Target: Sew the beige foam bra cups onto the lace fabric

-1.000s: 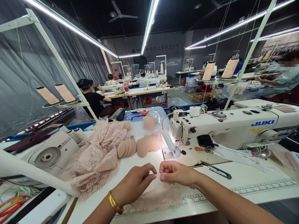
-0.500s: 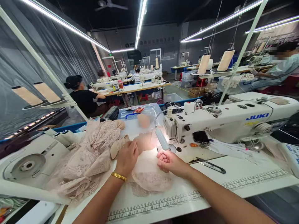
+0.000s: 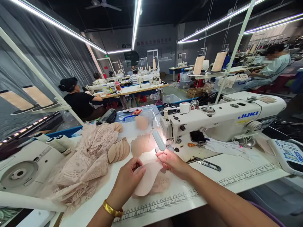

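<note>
A pale beige bra cup piece (image 3: 148, 179) is held between my two hands above the white table. My left hand (image 3: 129, 178) pinches its left edge with thumb and fingers. At its upper right corner, my right hand (image 3: 172, 163) grips the piece, close to the lit work lamp (image 3: 158, 140). Beneath the held piece lies a lace piece (image 3: 161, 183), partly covered. Behind my left hand sit a fanned stack of beige cups (image 3: 119, 150) and several overlapping pale fabric pieces (image 3: 141, 145).
A white sewing machine (image 3: 220, 116) stands at the right, with thread snips (image 3: 207, 164) before it. Crumpled lace (image 3: 82, 160) covers the table's left side. A ruler strip (image 3: 163, 201) runs along the front edge. Other people work at machines beyond.
My left hand has moved from the cup stack toward the front, and the cup piece is now raised and tilted between both hands. The camera view has shifted slightly right.
</note>
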A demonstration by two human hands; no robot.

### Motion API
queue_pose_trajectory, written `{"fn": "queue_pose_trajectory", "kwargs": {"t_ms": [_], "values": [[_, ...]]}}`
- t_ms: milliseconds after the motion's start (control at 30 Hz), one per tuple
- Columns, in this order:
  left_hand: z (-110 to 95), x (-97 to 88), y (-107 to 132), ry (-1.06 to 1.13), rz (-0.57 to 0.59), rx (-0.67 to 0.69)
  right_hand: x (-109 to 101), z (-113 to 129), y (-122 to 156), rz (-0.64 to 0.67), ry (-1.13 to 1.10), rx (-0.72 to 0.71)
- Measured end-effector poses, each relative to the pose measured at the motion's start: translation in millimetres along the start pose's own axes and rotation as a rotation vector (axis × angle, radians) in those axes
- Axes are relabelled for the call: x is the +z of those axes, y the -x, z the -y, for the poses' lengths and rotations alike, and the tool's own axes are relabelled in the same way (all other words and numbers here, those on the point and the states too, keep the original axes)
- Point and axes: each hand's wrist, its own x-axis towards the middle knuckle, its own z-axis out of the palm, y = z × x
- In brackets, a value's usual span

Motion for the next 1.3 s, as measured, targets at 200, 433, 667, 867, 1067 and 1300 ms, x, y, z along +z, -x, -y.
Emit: {"fn": "queue_pose_trajectory", "kwargs": {"t_ms": [200, 433, 667, 867, 1067, 1300], "values": [[2.7, 0.0, -3.9, -0.024, -0.027, 0.016, 1.9, -2.5, 0.0, -0.005, -0.023, -0.044], [-13.6, -3.5, 3.3, -0.212, 0.013, 0.254, 18.8, -6.4, 16.6, -0.045, 0.328, -0.259], [-20.6, -15.5, -18.8, -0.221, 0.365, 0.329, 32.3, 26.1, 45.9, -0.118, 0.898, -0.790], [-2.3, -19.5, -17.3, -0.551, -0.273, 0.918, 25.2, 25.0, 33.4, -0.227, 1.139, -1.105], [-7.0, 10.1, -21.2, -0.768, 0.259, 0.911, -28.6, 4.1, 5.7, 0.154, 1.566, -0.871], [-0.1, 57.2, -67.7, -0.905, 0.168, 0.913, -69.1, 14.8, 8.2, 0.246, 1.541, -0.695]]}}
